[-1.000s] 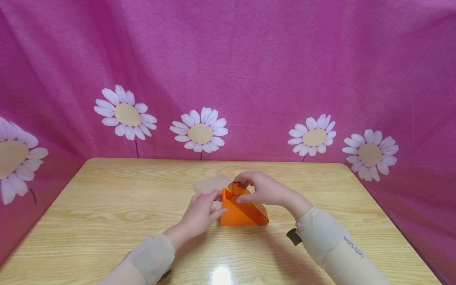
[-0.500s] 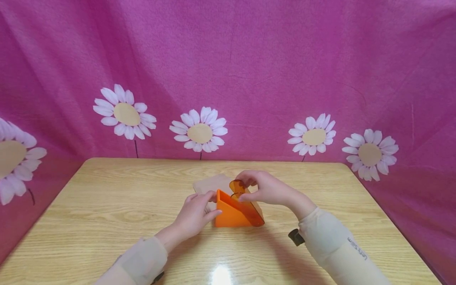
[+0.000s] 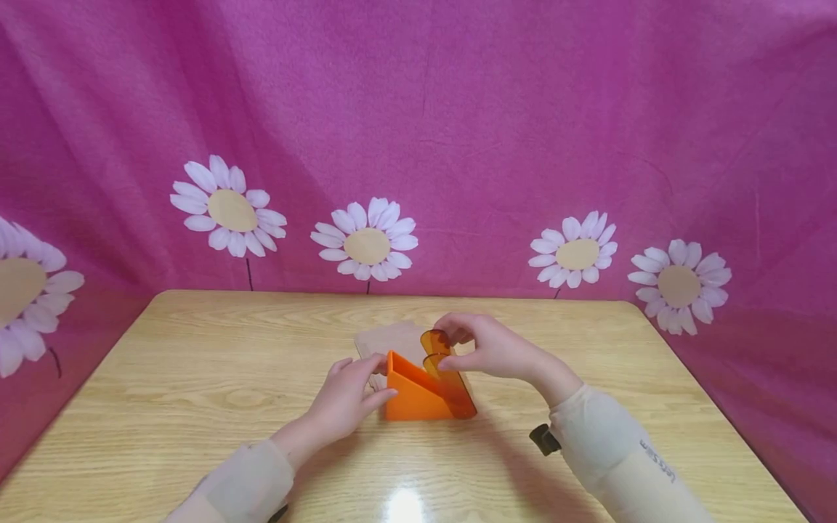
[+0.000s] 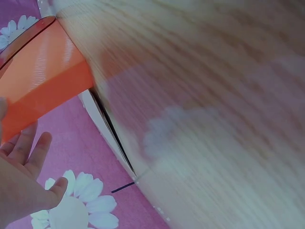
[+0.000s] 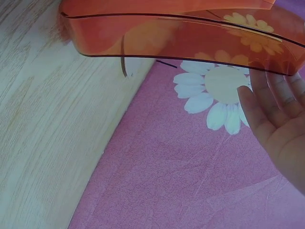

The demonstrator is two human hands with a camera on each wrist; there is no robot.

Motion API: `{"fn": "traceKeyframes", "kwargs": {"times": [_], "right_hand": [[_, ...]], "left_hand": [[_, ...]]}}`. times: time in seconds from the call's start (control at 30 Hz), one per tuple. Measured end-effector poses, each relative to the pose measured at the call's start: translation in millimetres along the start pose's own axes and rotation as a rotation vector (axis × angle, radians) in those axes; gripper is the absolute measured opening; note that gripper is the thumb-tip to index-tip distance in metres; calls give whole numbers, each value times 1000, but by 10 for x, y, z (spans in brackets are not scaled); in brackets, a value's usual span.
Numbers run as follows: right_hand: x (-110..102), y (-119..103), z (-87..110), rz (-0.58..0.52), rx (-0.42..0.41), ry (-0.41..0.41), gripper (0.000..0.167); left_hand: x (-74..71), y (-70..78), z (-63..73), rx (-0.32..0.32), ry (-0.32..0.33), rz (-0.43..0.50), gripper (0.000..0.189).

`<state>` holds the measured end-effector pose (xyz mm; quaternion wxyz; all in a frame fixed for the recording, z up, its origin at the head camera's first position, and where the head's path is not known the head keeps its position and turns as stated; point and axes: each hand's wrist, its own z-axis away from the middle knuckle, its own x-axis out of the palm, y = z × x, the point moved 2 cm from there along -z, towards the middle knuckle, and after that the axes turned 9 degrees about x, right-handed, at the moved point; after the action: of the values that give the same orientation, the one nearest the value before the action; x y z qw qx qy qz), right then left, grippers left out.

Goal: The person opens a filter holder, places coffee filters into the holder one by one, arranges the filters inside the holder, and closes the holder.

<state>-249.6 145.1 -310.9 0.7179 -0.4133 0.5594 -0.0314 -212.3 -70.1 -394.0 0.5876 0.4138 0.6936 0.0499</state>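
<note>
In the head view an orange wedge-shaped plastic box (image 3: 415,396) stands near the middle of the table, its slanted side facing right. A see-through amber lid (image 3: 466,401) is swung away from its upper part and still meets it at the lower right. My left hand (image 3: 343,399) holds the box's upright left end, thumb on the near side and fingers behind. With my right hand (image 3: 490,352) I pinch the lid's upper end between thumb and fingers. The left wrist view shows the box's ridged orange wall (image 4: 45,67); in the right wrist view the lid's clear side (image 5: 181,40) spans the top.
Behind the box lies a thin, flat, light-brown piece (image 3: 386,338), partly hidden by the box and left hand. The wood-grain table (image 3: 216,378) ends at a magenta cloth (image 3: 471,145) printed with white daisies, which hangs along the back and both sides.
The box has shifted left with my left hand. My right hand has stayed almost in place on the lid's upper end, and the gap between lid and box has widened.
</note>
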Motion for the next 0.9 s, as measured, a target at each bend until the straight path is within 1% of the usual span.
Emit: {"fn": "traceKeyframes", "kwargs": {"times": [0.13, 0.27, 0.43, 0.7, 0.9], "right_hand": [[11, 39, 21, -19, 17, 1, 41], [11, 70, 36, -41, 14, 14, 42], [-14, 76, 54, -54, 3, 31, 42], [-46, 93, 59, -49, 37, 45, 43], [-81, 120, 75, -32, 39, 68, 43]], "left_hand": [[-8, -11, 34, 8, 7, -6, 37], [-29, -22, 61, 7, 3, -26, 36], [-61, -40, 82, -13, -3, -36, 37], [-108, -83, 93, -25, -3, -47, 38], [-161, -145, 136, -36, -1, -42, 41]]}}
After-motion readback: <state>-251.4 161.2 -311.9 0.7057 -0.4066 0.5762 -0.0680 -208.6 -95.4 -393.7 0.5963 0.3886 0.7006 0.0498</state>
